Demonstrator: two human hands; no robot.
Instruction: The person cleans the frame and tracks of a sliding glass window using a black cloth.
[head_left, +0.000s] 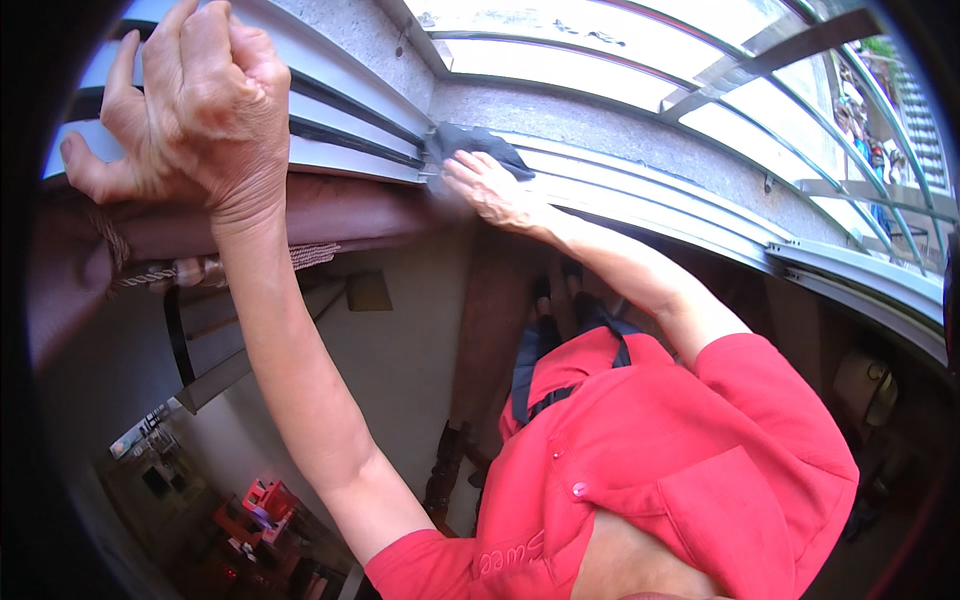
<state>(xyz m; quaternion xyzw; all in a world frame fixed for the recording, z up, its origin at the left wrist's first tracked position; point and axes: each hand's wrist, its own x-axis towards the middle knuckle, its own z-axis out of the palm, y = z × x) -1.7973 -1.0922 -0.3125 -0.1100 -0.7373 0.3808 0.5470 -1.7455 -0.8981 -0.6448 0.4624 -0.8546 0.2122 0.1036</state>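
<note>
My right hand (491, 187) presses a dark grey cloth (480, 148) into the corner where the window's side frame meets the white sliding-window track (622, 180). The fingers lie over the cloth's near edge, slightly blurred. At the upper left, my left hand (199, 112) is raised with bent fingers against the white window frame (337, 112), which has black seal strips. Whether its curled fingers grip the frame's edge is hidden behind the hand.
Metal security bars (757, 64) stand outside the window beyond a rough concrete sill (570, 116). A mauve curtain (360, 206) with a rope tieback (315, 255) hangs beside the frame. Red items (266, 502) are far below at the lower left.
</note>
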